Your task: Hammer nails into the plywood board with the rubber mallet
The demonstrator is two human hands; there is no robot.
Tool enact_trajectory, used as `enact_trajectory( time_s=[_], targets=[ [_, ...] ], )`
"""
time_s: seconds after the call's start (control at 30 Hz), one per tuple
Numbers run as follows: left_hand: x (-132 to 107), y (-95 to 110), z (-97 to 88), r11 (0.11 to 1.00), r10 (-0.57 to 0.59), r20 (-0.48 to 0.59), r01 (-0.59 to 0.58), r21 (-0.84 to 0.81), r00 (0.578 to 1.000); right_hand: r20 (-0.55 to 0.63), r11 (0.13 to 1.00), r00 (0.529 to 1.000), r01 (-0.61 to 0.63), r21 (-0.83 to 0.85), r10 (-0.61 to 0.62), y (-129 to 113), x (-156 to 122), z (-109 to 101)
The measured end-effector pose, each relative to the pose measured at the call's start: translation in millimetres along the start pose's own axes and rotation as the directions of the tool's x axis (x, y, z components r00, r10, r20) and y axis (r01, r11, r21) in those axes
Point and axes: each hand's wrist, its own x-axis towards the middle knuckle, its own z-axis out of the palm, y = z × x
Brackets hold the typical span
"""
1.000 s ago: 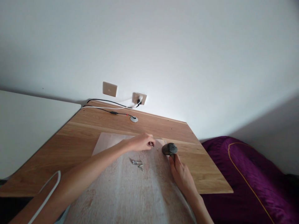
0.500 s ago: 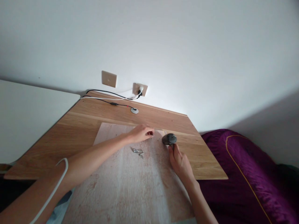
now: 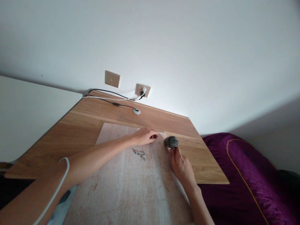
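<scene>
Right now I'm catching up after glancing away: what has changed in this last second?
The left hand has edged slightly right, toward the mallet. I see nothing newly gripped or released. The right hand still grips the mallet; the metal fasteners still lie on the board.

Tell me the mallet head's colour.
The mallet head is dark grey, nearly black; see the head camera's view.

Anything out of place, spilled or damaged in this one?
One oddity: a white cord crosses in front of the left forearm, where it might get in the way; whether it touches is unclear. The metal pieces lie in a loose pile on the board, but nothing looks spilled or broken.
</scene>
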Motion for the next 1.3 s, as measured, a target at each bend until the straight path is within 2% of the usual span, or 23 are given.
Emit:
enact_trajectory(
  time_s=[0.33,0.57,0.77,1.0,1.3],
  targets=[
    [-1,-4,2.4,0.998,0.038,-0.047,-0.036,0.049,0.998,0.066,0.999,0.996,-0.054,0.010,0.053,1,3,-1],
    [-1,-6,3.3,0.998,0.057,-0.040,-0.055,0.035,0.998,0.151,0.998,0.988,-0.043,0.043,0.036,3,10,-8],
    [-1,-5,3.1,0.997,0.061,-0.029,-0.059,0.048,0.998,0.271,0.986,0.963,-0.046,0.158,0.002,1,19,-24],
    [0,-4,2.9,0.998,0.066,-0.035,-0.066,0.010,0.997,0.424,0.904,0.904,-0.217,0.369,0.044,-3,27,-44],
    [-1,-3,1.7,0.996,0.092,-0.033,-0.093,-0.003,0.995,0.351,0.823,0.919,-0.335,0.458,0.179,-16,6,-29]
  ],
)
